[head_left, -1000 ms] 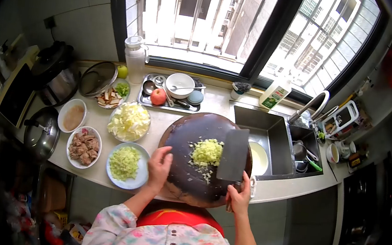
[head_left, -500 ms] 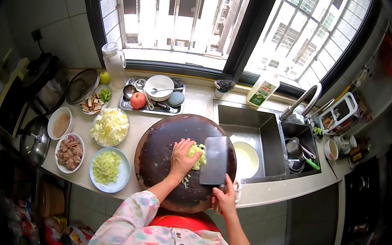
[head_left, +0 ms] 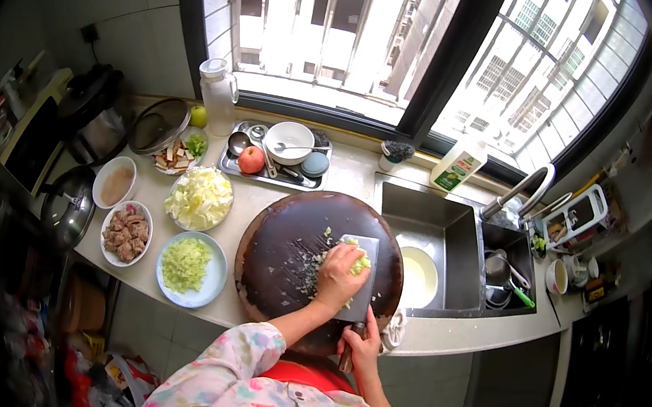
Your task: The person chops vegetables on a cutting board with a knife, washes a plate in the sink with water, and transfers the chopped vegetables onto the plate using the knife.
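Note:
A cleaver (head_left: pixel 364 295) lies flat over the right part of the round dark chopping board (head_left: pixel 284 223), its blade under a heap of chopped cabbage (head_left: pixel 362 264). My right hand (head_left: pixel 362 350) is wrapped round the cleaver's handle near the board's front edge. Over the blade, my left hand (head_left: pixel 340 276) has its fingers curled on the cabbage and presses it against the metal. Small pale bits are scattered on the board left of the blade. A light blue plate (head_left: pixel 217 271) with finely chopped cabbage (head_left: pixel 184 264) stands left of the board.
To the left stand a bowl of meat chunks (head_left: pixel 125 235), a bowl of pinkish liquid (head_left: pixel 115 183) and a plate of cut cabbage (head_left: pixel 199 197). Behind is a metal tray (head_left: pixel 234 168) with an apple (head_left: pixel 251 160). The sink (head_left: pixel 460 253) lies right, holding a pale basin (head_left: pixel 419 277).
My left hand has moved right, pushing the chopped cabbage from the board onto the cleaver blade. The cleaver has tipped flatter and slid under the heap. The view has shifted slightly.

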Motion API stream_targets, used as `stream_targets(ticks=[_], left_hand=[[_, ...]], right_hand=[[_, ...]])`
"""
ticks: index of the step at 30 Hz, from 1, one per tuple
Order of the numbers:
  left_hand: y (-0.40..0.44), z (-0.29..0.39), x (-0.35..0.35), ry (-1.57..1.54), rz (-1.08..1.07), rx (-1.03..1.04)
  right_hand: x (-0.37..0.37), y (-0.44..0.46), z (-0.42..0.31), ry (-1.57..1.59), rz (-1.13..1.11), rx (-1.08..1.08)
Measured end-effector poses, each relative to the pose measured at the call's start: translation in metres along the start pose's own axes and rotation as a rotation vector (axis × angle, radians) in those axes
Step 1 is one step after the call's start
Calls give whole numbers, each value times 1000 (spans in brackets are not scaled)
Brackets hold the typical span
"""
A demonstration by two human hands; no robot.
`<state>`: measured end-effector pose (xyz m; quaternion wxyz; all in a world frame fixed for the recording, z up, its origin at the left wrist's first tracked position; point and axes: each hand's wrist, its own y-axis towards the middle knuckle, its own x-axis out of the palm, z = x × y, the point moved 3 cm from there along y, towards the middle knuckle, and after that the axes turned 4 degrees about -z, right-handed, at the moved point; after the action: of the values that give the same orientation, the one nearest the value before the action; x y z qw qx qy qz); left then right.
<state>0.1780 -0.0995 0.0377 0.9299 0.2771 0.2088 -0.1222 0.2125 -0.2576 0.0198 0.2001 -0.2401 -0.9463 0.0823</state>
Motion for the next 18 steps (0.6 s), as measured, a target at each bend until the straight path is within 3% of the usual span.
stream_targets(ticks=[10, 18], left_hand=[[-11, -7, -65, 127, 59, -12], [-41, -63, -186, 295, 158, -259]], right_hand=[[44, -18, 6, 45, -118, 104], [142, -22, 24, 64, -401, 359]])
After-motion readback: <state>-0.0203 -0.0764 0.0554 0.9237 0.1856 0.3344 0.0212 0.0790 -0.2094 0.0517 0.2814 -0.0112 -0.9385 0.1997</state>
